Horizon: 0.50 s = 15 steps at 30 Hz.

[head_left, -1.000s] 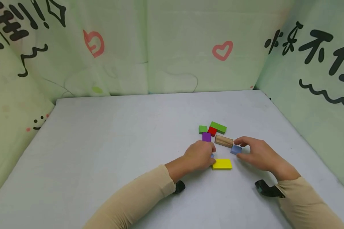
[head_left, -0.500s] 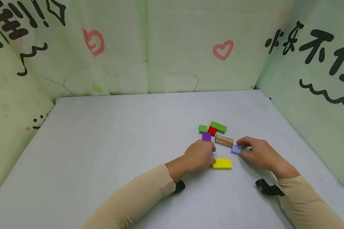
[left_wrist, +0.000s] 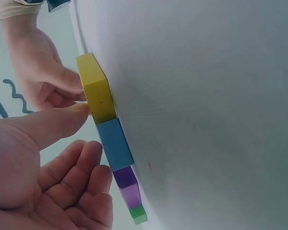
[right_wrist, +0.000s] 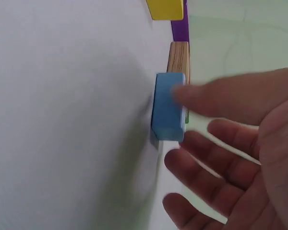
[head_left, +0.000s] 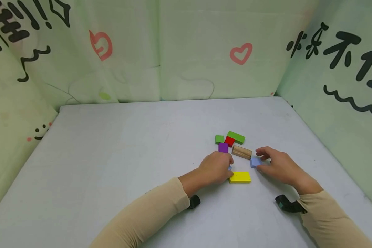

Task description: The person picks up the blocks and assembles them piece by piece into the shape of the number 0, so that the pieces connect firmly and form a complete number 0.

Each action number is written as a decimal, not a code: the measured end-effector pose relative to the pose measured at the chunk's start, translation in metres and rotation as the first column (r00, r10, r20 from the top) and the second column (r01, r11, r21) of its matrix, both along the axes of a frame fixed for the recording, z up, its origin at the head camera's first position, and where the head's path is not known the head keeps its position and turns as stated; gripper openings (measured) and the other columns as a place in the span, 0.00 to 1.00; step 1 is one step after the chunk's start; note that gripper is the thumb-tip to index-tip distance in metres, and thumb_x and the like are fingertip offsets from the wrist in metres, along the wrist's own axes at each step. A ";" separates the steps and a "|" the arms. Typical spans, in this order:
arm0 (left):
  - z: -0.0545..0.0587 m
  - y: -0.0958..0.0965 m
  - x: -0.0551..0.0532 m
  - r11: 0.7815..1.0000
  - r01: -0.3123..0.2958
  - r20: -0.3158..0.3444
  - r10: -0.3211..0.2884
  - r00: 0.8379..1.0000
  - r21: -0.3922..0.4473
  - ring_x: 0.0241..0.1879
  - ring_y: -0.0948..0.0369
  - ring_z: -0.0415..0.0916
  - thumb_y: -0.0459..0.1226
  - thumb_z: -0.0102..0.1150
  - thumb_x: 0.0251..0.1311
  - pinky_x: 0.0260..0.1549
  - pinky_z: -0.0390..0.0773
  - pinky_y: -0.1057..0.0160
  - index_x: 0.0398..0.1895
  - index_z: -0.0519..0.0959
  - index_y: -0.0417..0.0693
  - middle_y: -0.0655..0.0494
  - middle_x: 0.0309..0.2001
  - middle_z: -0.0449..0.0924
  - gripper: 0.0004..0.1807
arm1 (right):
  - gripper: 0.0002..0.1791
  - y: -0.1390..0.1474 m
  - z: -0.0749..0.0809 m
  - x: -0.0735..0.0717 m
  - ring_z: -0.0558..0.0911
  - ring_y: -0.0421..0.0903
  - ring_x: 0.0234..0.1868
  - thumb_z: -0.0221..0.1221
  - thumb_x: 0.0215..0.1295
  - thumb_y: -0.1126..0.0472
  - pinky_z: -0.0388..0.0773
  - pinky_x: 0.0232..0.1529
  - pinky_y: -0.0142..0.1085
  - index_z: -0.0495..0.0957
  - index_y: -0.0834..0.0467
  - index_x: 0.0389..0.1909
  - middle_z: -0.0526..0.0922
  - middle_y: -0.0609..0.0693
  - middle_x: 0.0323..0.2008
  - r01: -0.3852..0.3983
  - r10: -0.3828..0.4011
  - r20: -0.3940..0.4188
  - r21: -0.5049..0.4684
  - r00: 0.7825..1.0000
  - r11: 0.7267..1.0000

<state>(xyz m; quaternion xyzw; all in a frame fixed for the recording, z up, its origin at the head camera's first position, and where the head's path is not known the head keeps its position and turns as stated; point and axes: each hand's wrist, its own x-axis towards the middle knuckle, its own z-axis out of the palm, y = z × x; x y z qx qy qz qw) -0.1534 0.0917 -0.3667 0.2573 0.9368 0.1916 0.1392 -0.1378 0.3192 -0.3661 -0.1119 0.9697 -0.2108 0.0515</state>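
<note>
My left hand (head_left: 216, 167) rests beside the left end of the block row. In the left wrist view its thumb touches a yellow block (left_wrist: 100, 98), and its loosely bent fingers lie near a blue block (left_wrist: 116, 146). A purple block (head_left: 223, 147) stands just beyond, partly covered by that hand. My right hand (head_left: 279, 165) is at a second blue block (head_left: 255, 162). Its thumb (right_wrist: 211, 98), blurred, lies against this block, while the other fingers are spread apart past the block's end. A wood-grain block (head_left: 241, 152) adjoins the second blue block.
Behind the purple block lie a small green block (head_left: 219, 139), a red block (head_left: 229, 141) and a longer green block (head_left: 236, 137). All stand on a white table (head_left: 127, 148). Printed pale-green cloth (head_left: 186, 51) walls the back and sides.
The right-hand blue block has turned slightly and shifted a little to the right under my right hand. My left hand and the other blocks look unmoved.
</note>
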 end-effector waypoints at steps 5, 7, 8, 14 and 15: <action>-0.001 0.000 0.000 1.000 0.002 -0.003 -0.002 1.000 0.000 0.37 0.66 0.73 0.44 0.69 0.61 0.39 0.76 0.71 0.53 0.84 0.53 0.65 0.41 0.83 0.17 | 0.31 -0.004 -0.001 0.000 0.80 0.58 0.43 0.70 0.60 0.54 0.77 0.48 0.55 0.74 0.73 0.54 0.83 0.61 0.42 0.048 -0.048 -0.027 0.002 0.998 0.999; -0.001 0.000 0.000 1.000 0.005 -0.001 -0.005 1.000 0.002 0.37 0.66 0.73 0.44 0.69 0.61 0.40 0.76 0.71 0.53 0.84 0.52 0.64 0.42 0.83 0.17 | 0.30 -0.005 -0.001 0.000 0.80 0.57 0.42 0.70 0.60 0.54 0.78 0.46 0.54 0.74 0.73 0.53 0.83 0.59 0.39 0.056 -0.056 -0.025 0.006 0.998 0.998; -0.001 0.000 0.000 1.000 0.005 -0.001 -0.005 1.000 0.001 0.37 0.66 0.73 0.44 0.69 0.61 0.40 0.76 0.71 0.53 0.84 0.52 0.64 0.42 0.83 0.17 | 0.30 -0.005 -0.001 0.000 0.81 0.56 0.41 0.70 0.60 0.55 0.78 0.46 0.53 0.75 0.74 0.53 0.83 0.58 0.39 0.058 -0.058 -0.020 0.006 0.998 0.998; 0.000 0.000 0.000 1.000 0.007 0.000 -0.007 1.000 0.011 0.37 0.66 0.74 0.44 0.69 0.62 0.40 0.76 0.71 0.53 0.84 0.52 0.64 0.42 0.83 0.17 | 0.29 -0.007 -0.002 0.000 0.81 0.58 0.45 0.68 0.61 0.59 0.78 0.49 0.55 0.73 0.74 0.57 0.83 0.61 0.43 0.046 -0.046 0.008 0.001 0.999 0.999; 0.000 0.000 0.000 1.000 0.007 0.000 -0.007 1.000 0.012 0.37 0.66 0.74 0.44 0.69 0.62 0.40 0.76 0.71 0.53 0.84 0.52 0.64 0.42 0.83 0.17 | 0.30 -0.007 -0.001 0.000 0.81 0.58 0.45 0.68 0.61 0.59 0.78 0.50 0.55 0.73 0.74 0.57 0.83 0.62 0.44 0.041 -0.041 0.010 0.002 0.999 0.999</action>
